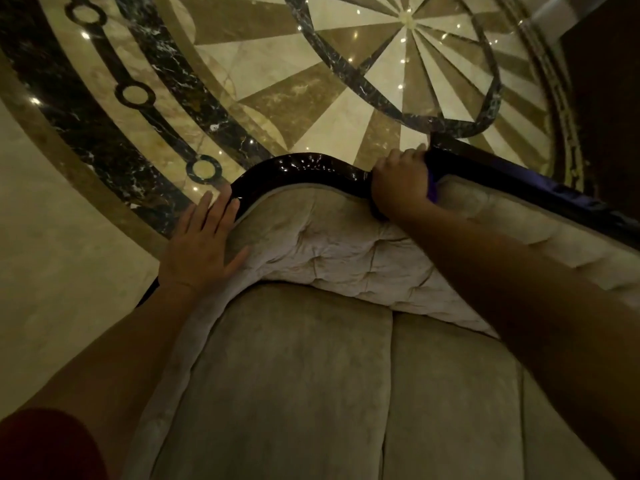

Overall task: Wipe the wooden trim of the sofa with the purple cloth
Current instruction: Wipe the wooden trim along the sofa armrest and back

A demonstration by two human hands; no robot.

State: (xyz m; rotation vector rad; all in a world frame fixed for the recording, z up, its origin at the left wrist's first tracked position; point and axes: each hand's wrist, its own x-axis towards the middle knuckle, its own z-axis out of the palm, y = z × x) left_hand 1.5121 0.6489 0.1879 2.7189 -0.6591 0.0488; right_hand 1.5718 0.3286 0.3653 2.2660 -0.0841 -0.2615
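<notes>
Two hands on sofa back: right hand (400, 180) fisted over purple cloth (433, 188) on wooden trim (304, 168), center frame; left hand (204, 242) flat, fingers spread, empty, bracing. Best: follow curve, steady pressure.

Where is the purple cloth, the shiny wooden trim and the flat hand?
purple cloth (433, 188): head view, bit showing beside the gripping fist.
wooden trim (304, 167): head view, glossy curved top.
left hand (202, 242): head view, back of hand.

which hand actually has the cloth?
The right hand, closed around the wooden trim with purple cloth showing beneath it. The left hand lies flat and open, holding nothing.
</notes>
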